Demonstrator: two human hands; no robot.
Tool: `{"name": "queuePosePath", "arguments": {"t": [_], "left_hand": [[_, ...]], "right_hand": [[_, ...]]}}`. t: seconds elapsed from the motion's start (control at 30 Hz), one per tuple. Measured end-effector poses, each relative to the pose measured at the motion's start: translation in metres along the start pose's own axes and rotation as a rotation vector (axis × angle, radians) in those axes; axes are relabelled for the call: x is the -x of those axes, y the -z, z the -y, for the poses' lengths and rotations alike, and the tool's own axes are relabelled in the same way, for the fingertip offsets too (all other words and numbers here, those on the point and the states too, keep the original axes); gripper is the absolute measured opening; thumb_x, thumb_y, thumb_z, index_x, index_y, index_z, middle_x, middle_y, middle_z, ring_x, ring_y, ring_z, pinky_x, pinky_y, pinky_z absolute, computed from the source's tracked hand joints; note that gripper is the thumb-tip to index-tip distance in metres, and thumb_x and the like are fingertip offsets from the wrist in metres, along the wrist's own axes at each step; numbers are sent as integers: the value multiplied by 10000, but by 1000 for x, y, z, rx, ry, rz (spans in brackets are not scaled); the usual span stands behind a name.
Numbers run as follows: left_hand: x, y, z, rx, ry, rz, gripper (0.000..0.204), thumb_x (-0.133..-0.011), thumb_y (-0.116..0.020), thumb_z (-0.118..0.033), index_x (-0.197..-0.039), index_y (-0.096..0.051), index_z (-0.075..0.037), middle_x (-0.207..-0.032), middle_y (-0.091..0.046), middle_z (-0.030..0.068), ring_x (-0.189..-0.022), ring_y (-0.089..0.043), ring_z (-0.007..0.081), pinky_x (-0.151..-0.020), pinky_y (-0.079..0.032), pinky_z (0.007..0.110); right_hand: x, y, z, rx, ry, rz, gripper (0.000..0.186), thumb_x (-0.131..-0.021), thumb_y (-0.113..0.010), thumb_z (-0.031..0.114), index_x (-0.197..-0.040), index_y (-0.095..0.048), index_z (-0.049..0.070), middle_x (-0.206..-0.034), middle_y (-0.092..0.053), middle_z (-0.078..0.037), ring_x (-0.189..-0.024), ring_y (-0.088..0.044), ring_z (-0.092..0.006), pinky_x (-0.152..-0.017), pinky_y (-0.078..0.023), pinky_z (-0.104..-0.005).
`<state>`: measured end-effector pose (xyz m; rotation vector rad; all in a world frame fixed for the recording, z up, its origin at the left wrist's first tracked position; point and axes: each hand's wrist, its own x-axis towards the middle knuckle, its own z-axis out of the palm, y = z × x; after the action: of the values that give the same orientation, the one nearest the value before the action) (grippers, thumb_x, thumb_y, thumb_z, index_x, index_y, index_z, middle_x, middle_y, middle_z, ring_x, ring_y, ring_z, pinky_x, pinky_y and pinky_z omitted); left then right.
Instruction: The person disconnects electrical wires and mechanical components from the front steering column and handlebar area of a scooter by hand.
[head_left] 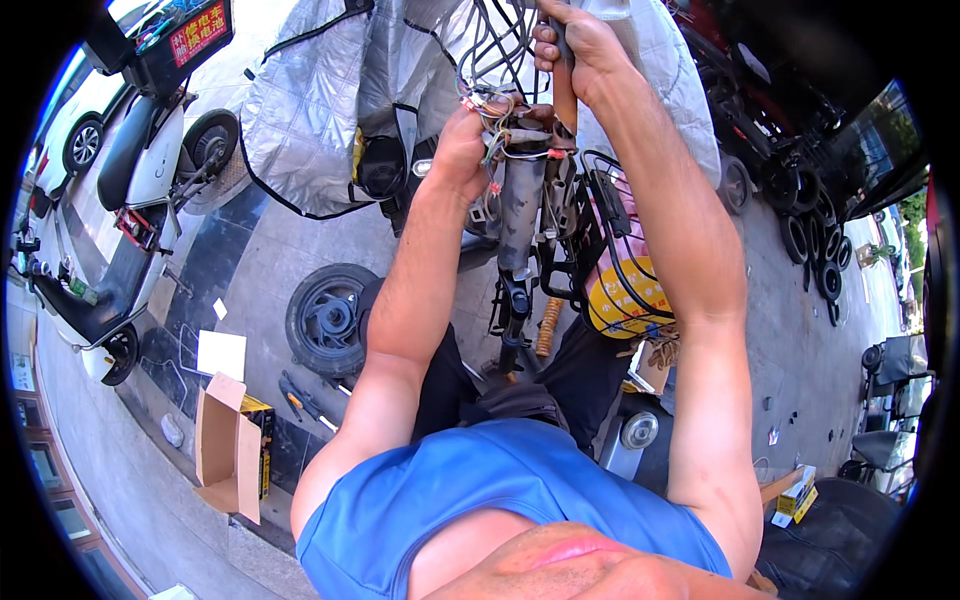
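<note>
Left hand: pinching wires, perhaps bunching them aside.
Right hand: wrapped around brown bar, seemingly steadying it.
Wheel: lying flat, likely against rolling.

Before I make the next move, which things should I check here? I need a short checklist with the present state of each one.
1. Left hand at the wires: ok, it touches them.
2. Firmness of its grip: cannot tell, the fingers are partly hidden.
3. Right hand around the long brown piece: ok, fingers closed on it.
4. Wires tidy: not ok, they spread and cross.
5. Loose wheel away from both hands: ok, it lies on the floor.
</note>
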<state>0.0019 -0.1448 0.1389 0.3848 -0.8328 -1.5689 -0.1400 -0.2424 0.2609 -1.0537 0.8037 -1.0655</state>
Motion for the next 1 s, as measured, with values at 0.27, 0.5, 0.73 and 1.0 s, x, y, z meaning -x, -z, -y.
{"name": "queuePosePath", "arguments": {"t": [0.27, 0.5, 0.73, 1.0], "left_hand": [[-2, 5, -5, -583, -803, -559, 361, -910, -549, 64, -1269, -521, 33, -1136, -604, 107, -1015, -614, 183, -870, -544, 321], [84, -83, 11, -1130, -614, -134, 374, -926, -716, -160, -1236, -619, 25, -878, -719, 80, -707, -666, 144, -621, -526, 280], [69, -79, 33, -458, -211, 27, 389, -1017, -691, -237, -1207, -599, 90, -995, -743, 153, -812, -720, 168, -722, -603, 295], [55, -66, 44, -487, -280, -62, 412, -996, -722, -182, -1282, -603, 89, -992, -748, 116, -796, -708, 136, -689, -592, 265]], "right_hand": [[34, -1, 19, -2, 51, 44, 209, -1048, -606, 294, -906, -551, 152, -649, -498, 28, -473, -465, -119, -441, -380, -300], [60, -2, 24, -74, 81, 93, 215, -1054, -592, 269, -889, -534, 143, -646, -480, 32, -480, -462, -112, -444, -379, -283], [78, -13, 14, -62, 179, -78, 237, -1028, -640, 258, -848, -577, 117, -639, -506, 24, -471, -471, -118, -438, -392, -285], [74, -19, 5, -27, 259, -230, 206, -1001, -665, 185, -838, -584, 88, -622, -522, 9, -447, -474, -121, -399, -383, -284]]}}
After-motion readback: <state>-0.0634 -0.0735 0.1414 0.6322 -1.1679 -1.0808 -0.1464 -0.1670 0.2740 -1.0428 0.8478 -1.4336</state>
